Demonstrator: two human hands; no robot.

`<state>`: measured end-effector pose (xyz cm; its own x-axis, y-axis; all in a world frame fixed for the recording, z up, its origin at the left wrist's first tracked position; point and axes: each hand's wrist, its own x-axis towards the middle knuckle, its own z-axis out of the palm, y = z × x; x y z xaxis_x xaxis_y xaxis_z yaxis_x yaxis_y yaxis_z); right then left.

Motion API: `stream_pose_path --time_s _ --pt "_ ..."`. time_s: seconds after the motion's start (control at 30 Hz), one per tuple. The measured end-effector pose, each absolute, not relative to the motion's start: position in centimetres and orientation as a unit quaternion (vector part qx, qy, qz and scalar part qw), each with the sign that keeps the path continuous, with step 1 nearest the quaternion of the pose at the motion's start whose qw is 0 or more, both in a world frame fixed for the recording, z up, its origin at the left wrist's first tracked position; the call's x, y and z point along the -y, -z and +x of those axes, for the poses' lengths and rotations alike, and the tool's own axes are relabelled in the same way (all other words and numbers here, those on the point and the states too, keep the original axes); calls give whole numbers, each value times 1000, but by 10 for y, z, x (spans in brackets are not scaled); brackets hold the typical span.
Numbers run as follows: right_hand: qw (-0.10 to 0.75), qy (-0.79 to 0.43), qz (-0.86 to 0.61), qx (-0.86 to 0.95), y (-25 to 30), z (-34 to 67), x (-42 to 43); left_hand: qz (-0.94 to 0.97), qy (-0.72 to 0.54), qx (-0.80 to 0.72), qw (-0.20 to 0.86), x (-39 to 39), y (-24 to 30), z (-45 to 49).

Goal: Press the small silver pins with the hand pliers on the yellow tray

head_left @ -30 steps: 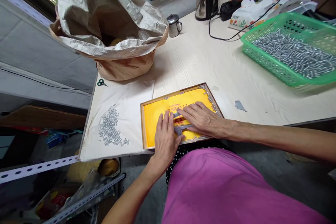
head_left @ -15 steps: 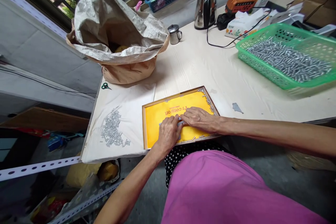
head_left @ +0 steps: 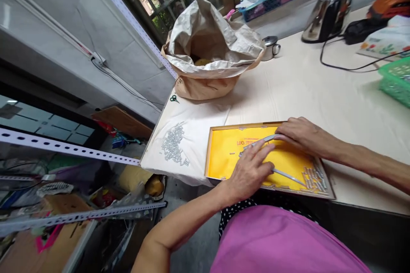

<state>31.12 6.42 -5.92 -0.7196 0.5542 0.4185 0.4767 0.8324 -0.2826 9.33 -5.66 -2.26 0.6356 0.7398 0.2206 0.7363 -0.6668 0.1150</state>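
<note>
A shallow tray with a yellow bottom and red lettering lies at the table's front edge. Over its middle, my left hand has its fingers closed about a thin, bent grey strip; part of the strip is hidden under the hand. My right hand, above the tray's far right side, grips the strip's upper stretch with curled fingers. Small metal pins are bunched in the tray's near right corner, and a few lie along the edges.
Left of the tray is a pile of metal pins. Behind it are small scissors and a large open sack. A lidded metal mug, a kettle and a green basket stand farther back and right.
The view has swung left. My hands have moved apart, the right toward the tray's far right side. Loose pins now show bunched in the near right corner, and the grey strip is more exposed.
</note>
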Motion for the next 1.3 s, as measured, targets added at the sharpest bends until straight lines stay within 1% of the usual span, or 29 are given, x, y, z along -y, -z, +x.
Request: stream_pose_path --time_s 0.1,0.17,0.27,0.3,0.37,0.47,0.57,0.7,0.9,1.07,1.1,1.17,1.23,1.3 --pt "242 -91 -284 923 55 316 -78 901 -124 -414 34 52 2 90" --pt "246 -85 -296 919 51 319 -79 878 -146 -454 33 46 -6 72" --pt "264 -91 -313 908 52 327 -73 754 -206 -624 -20 36 -7 12" --pt "267 -100 -316 905 55 331 -71 704 -203 -679 -46 33 -5 -14" --pt "268 -126 -319 900 63 338 -65 624 -144 -764 -77 28 0 -67" --pt "261 -159 -329 894 78 343 -56 547 -46 -832 -81 24 10 -128" --pt "253 -165 -345 889 90 343 -48 529 -4 -847 -57 19 20 -157" --pt "252 -163 -357 884 95 339 -43 540 -10 -841 -30 8 30 -167" --pt "267 -163 -355 881 86 331 -42 544 -51 -838 9 3 32 -173" --pt "271 -155 -342 886 81 321 -42 526 -121 -841 41 7 19 -164" --pt "269 -150 -340 889 80 320 -42 522 -141 -839 58 9 16 -155" --pt "263 -140 -337 893 77 317 -43 514 -216 -818 141 17 11 -128" --pt "257 -130 -339 896 72 315 -43 489 -321 -761 279 29 7 -89" --pt "247 -114 -333 903 68 314 -44 462 -361 -708 395 43 6 -48"
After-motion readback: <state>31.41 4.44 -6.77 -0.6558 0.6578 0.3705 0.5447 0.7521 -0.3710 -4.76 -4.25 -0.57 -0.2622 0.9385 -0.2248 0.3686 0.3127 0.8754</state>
